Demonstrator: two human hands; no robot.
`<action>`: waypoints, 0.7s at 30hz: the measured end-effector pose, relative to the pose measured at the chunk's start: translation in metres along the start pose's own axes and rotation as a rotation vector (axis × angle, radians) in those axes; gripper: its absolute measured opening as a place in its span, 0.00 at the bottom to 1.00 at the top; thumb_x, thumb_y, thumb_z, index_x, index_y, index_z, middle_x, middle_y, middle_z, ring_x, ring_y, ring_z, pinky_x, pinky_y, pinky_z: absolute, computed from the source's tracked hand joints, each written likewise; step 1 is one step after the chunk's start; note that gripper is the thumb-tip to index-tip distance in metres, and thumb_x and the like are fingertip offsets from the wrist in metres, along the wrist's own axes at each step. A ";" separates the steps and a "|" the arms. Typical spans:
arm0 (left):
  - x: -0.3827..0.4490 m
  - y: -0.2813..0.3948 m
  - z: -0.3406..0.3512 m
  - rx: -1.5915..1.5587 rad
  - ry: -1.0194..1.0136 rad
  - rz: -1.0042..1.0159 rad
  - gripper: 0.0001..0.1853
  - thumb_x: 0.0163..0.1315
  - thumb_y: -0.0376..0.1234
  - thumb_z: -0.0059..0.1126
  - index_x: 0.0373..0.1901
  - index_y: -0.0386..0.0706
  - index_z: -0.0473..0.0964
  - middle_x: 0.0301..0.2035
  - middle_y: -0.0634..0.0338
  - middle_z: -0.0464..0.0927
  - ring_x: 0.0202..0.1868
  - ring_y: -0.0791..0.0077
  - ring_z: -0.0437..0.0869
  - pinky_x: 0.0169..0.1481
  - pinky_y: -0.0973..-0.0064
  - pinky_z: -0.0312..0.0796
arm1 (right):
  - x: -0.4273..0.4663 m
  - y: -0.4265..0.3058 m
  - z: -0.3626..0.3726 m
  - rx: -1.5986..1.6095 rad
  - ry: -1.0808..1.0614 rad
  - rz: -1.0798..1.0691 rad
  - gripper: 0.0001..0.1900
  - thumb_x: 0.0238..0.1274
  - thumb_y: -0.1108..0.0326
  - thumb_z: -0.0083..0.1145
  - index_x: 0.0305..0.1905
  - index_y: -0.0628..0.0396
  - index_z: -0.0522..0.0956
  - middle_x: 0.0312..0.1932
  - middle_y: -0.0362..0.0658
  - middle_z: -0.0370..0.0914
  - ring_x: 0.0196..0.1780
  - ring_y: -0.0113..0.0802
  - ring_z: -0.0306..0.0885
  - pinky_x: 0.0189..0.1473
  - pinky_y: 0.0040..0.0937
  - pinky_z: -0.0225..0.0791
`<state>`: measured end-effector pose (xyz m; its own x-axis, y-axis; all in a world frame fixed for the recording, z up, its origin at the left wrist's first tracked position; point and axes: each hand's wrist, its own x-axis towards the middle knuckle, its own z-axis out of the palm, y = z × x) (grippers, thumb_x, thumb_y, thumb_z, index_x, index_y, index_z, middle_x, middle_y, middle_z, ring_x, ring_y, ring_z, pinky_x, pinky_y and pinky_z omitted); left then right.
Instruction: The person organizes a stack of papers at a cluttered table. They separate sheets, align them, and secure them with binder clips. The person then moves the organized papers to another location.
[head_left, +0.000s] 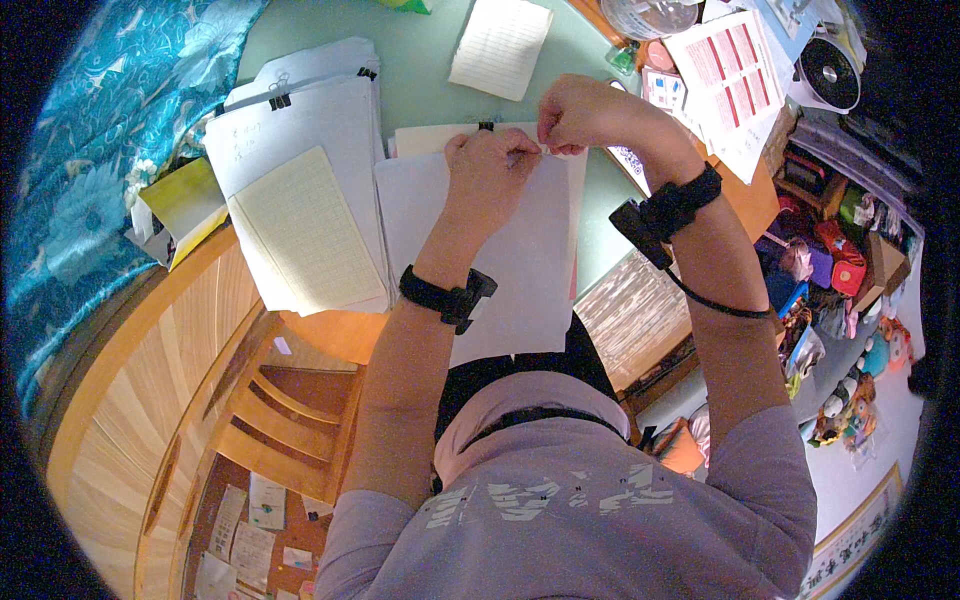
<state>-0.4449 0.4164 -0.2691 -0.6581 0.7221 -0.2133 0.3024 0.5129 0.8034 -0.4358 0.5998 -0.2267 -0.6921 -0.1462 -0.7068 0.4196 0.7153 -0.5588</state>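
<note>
A stack of white paper sheets (517, 255) lies at the table's near edge, reaching over it towards my lap. A black binder clip (486, 125) sits at the stack's top edge. My left hand (495, 166), fingers curled, is over the upper part of the stack and pinches something small and pale that I cannot make out. Just right of it, my right hand (564, 120) is curled at the stack's top right corner, its fingertips close to the left ones. Whether it grips a sheet or the small thing is hidden. Both wrists wear black straps with small devices.
Left of the stack lie clipped papers (300, 135) with a yellowish grid-paper pad (307, 225) on them. A lined sheet (502, 49) lies beyond my hands. Printed sheets (727, 75), a clear container (649, 15) and a small fan (829, 73) are at the right. A wooden chair (285, 427) stands lower left.
</note>
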 end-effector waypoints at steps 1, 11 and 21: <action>0.000 0.000 0.000 0.002 0.005 0.006 0.04 0.55 0.36 0.58 0.28 0.49 0.81 0.26 0.63 0.81 0.36 0.66 0.79 0.55 0.61 0.56 | -0.001 0.001 0.000 0.016 -0.007 0.013 0.08 0.39 0.70 0.61 0.26 0.63 0.81 0.16 0.43 0.77 0.21 0.28 0.77 0.25 0.27 0.69; -0.002 0.005 -0.005 0.074 -0.075 -0.012 0.07 0.54 0.39 0.60 0.31 0.50 0.80 0.31 0.63 0.81 0.40 0.66 0.79 0.56 0.60 0.55 | 0.005 0.020 0.010 0.259 -0.013 0.069 0.07 0.36 0.69 0.63 0.26 0.56 0.83 0.18 0.43 0.79 0.20 0.28 0.77 0.25 0.30 0.70; 0.000 0.008 -0.002 0.110 -0.078 -0.034 0.05 0.52 0.38 0.60 0.25 0.49 0.81 0.26 0.61 0.80 0.38 0.63 0.78 0.55 0.58 0.55 | 0.004 0.018 0.011 0.235 -0.039 0.041 0.04 0.41 0.74 0.60 0.24 0.64 0.80 0.17 0.41 0.76 0.20 0.25 0.73 0.23 0.24 0.67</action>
<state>-0.4436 0.4197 -0.2620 -0.6151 0.7351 -0.2853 0.3575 0.5825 0.7300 -0.4247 0.6044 -0.2439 -0.6505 -0.1501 -0.7445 0.5749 0.5432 -0.6119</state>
